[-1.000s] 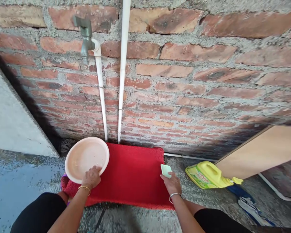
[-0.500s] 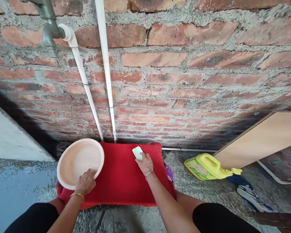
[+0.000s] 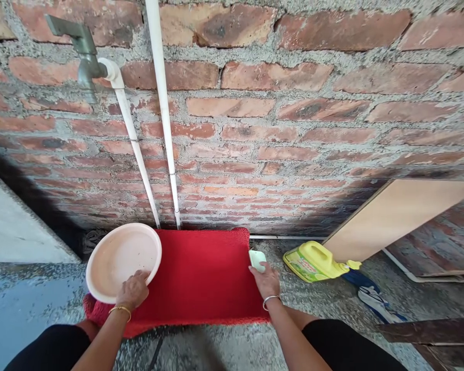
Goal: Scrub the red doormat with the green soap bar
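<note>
A pale peach plastic basin (image 3: 118, 257) stands tilted at the left end of a bench-like surface spread with red cloth (image 3: 204, 278). My left hand (image 3: 132, 289) is closed over the basin's near right rim, fingers inside and a gold bangle on the wrist. Over the cloth's right edge, my right hand (image 3: 266, 282) grips a pale green flat block with rounded corners (image 3: 257, 259). Its exact kind I cannot make out. A silver bangle circles that wrist.
A metal tap (image 3: 85, 67) and white pipes (image 3: 165, 113) run along the brick wall ahead. To the right lie a yellow jug (image 3: 313, 261) and a blue-and-white shoe (image 3: 377, 304), near a leaning board (image 3: 406, 219). A pale slab (image 3: 19, 226) stands at left.
My right hand has moved right with the green block, from above the red cloth to its right edge. My left hand stays on the basin rim. The view has shifted slightly.
</note>
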Available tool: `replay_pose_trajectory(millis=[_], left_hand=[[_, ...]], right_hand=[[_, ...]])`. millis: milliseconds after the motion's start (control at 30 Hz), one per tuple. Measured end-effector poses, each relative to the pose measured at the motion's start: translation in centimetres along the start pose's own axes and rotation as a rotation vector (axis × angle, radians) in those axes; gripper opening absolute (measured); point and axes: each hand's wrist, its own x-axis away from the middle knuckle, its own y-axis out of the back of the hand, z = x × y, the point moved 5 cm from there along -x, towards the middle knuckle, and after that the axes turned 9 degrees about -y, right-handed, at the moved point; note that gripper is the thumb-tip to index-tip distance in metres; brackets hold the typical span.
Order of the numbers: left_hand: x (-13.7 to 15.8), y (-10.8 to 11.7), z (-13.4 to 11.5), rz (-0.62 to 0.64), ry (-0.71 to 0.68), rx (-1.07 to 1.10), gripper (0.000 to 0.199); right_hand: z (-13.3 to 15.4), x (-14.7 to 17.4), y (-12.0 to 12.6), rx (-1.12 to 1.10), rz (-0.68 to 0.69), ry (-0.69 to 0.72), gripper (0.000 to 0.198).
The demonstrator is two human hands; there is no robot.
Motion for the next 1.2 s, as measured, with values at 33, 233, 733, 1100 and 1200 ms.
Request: replay_pose_trajectory(millis=[33,233,733,1100,1200], left_hand=[[0.0,0.0,0.0,-0.005,0.001,0.0,0.061],[0.2,0.3,-0.2,-0.002,0.007,0.001,0.059],[0.8,1.1,-0.6,0.008,0.002,0.013,0.053],[0.7,0.8,-0.4,0.001,-0.008,0.015,0.051],[0.9,0.8,-0.3,-0.007,-0.015,0.026,0.05]], right_hand=[[0.6,0.7,-0.7,-0.026,0.002,0.021,0.038],[3.0,3.7,-3.2,0.049,0.102,0.247,0.037],[5.5,10.0,-5.1,-0.023,0.122,0.34,0.04],[1.8,8.2,-3.8,0.168,0.122,0.197,0.042],[2.7,9.1,-3.5,0.117,0.104,0.206,0.046]])
